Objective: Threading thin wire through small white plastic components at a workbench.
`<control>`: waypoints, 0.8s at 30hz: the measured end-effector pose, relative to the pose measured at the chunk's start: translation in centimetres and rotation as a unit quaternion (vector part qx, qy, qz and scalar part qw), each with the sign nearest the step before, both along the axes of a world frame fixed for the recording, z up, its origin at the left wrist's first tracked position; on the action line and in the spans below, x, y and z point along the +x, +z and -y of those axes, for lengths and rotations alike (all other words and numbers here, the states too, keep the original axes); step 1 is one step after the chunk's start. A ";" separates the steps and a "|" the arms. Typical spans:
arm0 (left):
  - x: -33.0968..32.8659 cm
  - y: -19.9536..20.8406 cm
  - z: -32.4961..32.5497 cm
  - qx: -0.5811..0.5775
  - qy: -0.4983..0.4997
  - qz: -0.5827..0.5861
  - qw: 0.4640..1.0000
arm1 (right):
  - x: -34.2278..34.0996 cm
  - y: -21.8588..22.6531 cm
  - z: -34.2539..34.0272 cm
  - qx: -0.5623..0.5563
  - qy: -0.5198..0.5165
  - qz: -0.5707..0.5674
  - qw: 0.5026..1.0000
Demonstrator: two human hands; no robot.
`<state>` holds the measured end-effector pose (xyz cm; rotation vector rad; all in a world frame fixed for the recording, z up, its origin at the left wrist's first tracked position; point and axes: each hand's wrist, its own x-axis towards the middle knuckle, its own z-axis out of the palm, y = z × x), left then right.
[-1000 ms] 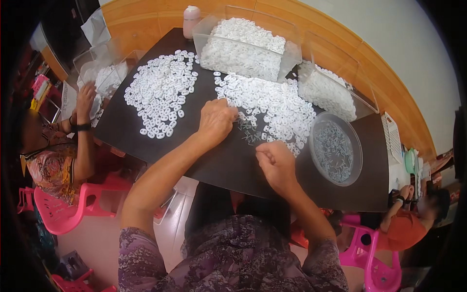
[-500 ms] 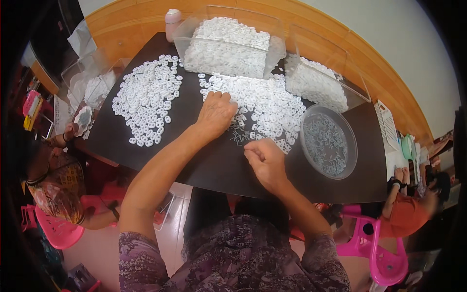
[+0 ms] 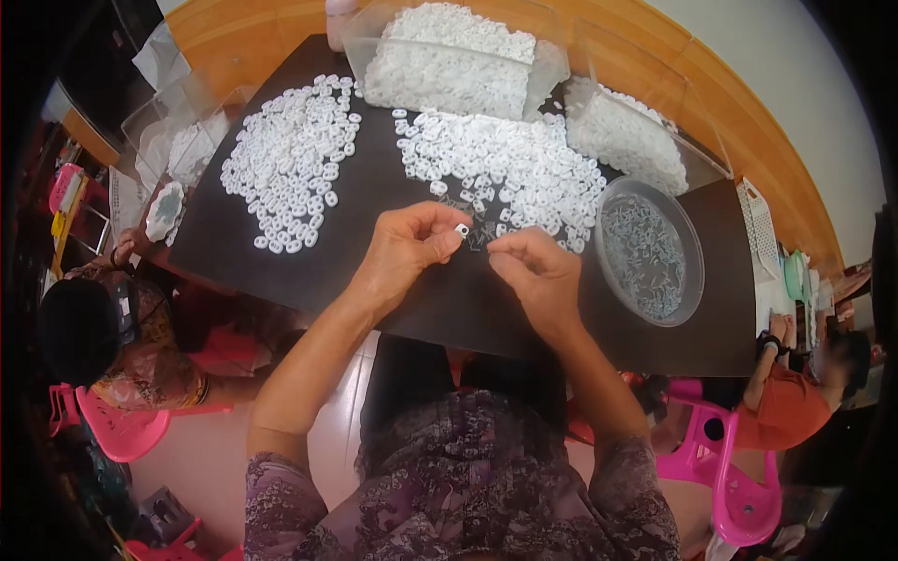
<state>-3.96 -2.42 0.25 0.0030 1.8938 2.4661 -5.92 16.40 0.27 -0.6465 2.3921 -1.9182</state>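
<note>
My left hand (image 3: 404,245) pinches a small white plastic piece (image 3: 462,230) with a dark hole between thumb and forefinger, just above the table. Beside it, my right hand (image 3: 541,276) has thumb and forefinger pressed together; whatever they hold is too small to make out. Between and beyond the fingertips lies a little heap of thin grey metal pins (image 3: 477,234). A wide pile of white two-holed pieces (image 3: 505,154) spreads just past both hands. Another pile of white oval pieces (image 3: 290,159) lies to the left.
A round clear tub (image 3: 698,266) of grey pins stands at the right. Clear bins of white pieces, one large (image 3: 554,75) and one smaller (image 3: 703,145), line the back beside a pink bottle (image 3: 340,21). People sit at left (image 3: 140,360) and right (image 3: 786,411), near pink stools (image 3: 720,458).
My left hand has come back from the white pile toward my right hand, now with a white piece in its fingers. The right hand stays pinched near the pins. The whole view has shifted slightly.
</note>
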 end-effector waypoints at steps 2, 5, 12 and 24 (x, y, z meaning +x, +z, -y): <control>1.3 -0.2 -0.3 0.016 0.014 0.008 1.000 | 0.4 0.0 0.4 -0.008 0.014 0.005 1.000; 2.4 -0.2 -0.6 0.046 0.029 0.021 0.998 | 1.0 0.4 1.0 -0.016 0.026 0.025 0.999; 4.0 -0.2 -1.3 0.043 0.052 0.016 0.998 | 1.8 0.4 1.6 -0.021 0.036 0.038 0.998; 4.6 -0.7 -1.4 0.027 0.064 -0.003 0.998 | 2.0 0.2 1.8 0.009 0.051 0.021 0.998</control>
